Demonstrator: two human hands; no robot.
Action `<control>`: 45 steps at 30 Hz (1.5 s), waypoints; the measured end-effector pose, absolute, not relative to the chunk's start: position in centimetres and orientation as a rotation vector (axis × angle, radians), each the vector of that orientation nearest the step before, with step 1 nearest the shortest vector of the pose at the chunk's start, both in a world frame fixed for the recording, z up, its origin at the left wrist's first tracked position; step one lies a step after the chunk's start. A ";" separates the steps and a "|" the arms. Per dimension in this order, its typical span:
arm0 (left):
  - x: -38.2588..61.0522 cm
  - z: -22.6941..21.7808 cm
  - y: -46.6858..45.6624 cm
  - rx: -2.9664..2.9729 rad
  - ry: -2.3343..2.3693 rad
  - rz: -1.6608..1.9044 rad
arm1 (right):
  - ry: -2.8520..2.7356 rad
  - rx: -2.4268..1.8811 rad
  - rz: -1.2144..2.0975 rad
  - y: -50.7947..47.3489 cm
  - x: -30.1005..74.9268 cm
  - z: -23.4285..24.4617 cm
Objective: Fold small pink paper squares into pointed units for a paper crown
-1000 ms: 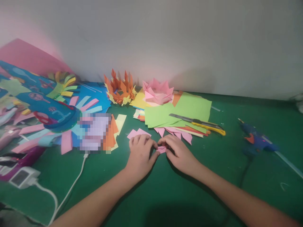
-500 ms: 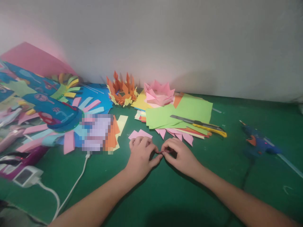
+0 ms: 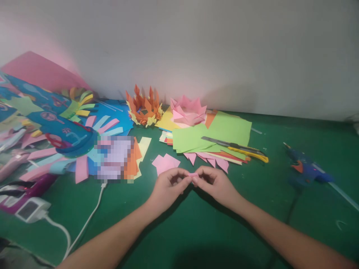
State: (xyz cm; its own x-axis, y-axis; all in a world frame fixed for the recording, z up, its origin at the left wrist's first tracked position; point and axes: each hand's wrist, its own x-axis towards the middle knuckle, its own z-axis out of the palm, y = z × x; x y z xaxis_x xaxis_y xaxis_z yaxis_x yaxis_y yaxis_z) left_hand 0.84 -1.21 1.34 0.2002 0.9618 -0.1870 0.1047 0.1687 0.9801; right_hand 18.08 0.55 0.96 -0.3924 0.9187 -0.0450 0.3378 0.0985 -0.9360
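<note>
A small folded piece of pink paper point(image 3: 193, 175) is pinched between the fingertips of both my hands, just above the green table. My left hand point(image 3: 171, 184) grips its left end with thumb and forefinger, the other fingers curled beneath. At its right end, my right hand point(image 3: 214, 182) is closed in a similar pinch. Pink paper squares point(image 3: 166, 162) lie just beyond my left hand. Several pink folded triangles point(image 3: 221, 163) poke out from under the green paper sheets point(image 3: 190, 137), beyond my right hand.
A yellow box cutter point(image 3: 246, 150) rests on the sheets. Behind them stand a pink paper crown point(image 3: 189, 112) and an orange-yellow one point(image 3: 144, 108). A blue glue gun point(image 3: 311, 170) lies at right. On the left are a white cable point(image 3: 97, 205), a plug point(image 3: 33, 209) and a blue pencil case-like cylinder point(image 3: 67, 134).
Both hands have turned slightly and my left hand has come down toward me, uncovering more of the pink squares. The folded pink paper now shows its flat face rather than its edge.
</note>
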 end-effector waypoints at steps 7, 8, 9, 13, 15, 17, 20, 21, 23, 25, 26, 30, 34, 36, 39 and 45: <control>0.7 1.1 -1.0 1.150 1.133 0.898 | -1.820 -1.155 1.324 0.7 18.1 1.1; 0.7 1.0 -1.0 1.147 1.124 0.916 | -1.808 -1.139 1.337 0.7 18.1 1.2; 0.7 0.9 -1.0 1.143 1.113 0.932 | -1.792 -1.127 1.346 0.7 18.1 1.2; 0.8 0.7 -1.1 1.146 1.069 0.942 | -1.709 -1.110 1.361 0.6 17.9 1.1; 1.0 0.8 -1.1 1.178 1.058 0.912 | -1.701 -1.102 1.367 0.6 17.9 0.9; 1.1 0.8 -1.2 1.189 1.079 0.869 | -1.716 -1.121 1.332 0.6 17.9 0.8; 1.0 0.7 -1.2 1.185 1.122 0.817 | -1.693 -1.165 1.296 0.6 17.8 0.9; 1.0 0.6 -1.2 1.191 1.128 0.806 | -1.676 -1.166 1.314 0.5 17.8 1.0; 0.8 0.5 -1.1 1.198 1.131 0.795 | -1.647 -1.151 1.361 0.4 17.7 1.1; 0.7 0.3 -1.1 1.191 1.135 0.790 | -1.630 -1.137 1.390 0.3 17.7 1.2; 0.7 0.3 -1.1 1.184 1.137 0.787 | -1.624 -1.133 1.400 0.3 17.6 1.2; 0.7 0.5 -1.0 1.136 1.118 0.784 | -1.585 -1.121 1.446 0.2 17.7 1.0; 0.7 0.7 -0.9 1.031 1.083 0.776 | -1.554 -1.116 1.511 0.4 17.7 0.7; 0.7 0.7 -0.9 0.984 1.064 0.768 | -1.548 -1.120 1.534 0.4 17.7 0.7; 0.6 0.7 -0.7 0.942 1.043 0.755 | -1.545 -1.133 1.559 0.4 17.7 0.8; 0.5 0.9 -0.7 0.912 1.031 0.719 | -1.547 -1.152 1.589 0.5 17.8 0.9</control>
State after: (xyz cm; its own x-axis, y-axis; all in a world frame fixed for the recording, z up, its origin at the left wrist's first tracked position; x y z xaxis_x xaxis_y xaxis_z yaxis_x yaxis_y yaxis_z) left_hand 0.46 -0.72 0.94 0.3562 0.8461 -0.3966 -0.0801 0.4505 0.8892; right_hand 17.82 0.54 0.89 -0.4183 0.8947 -0.1567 0.1327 -0.1104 -0.9850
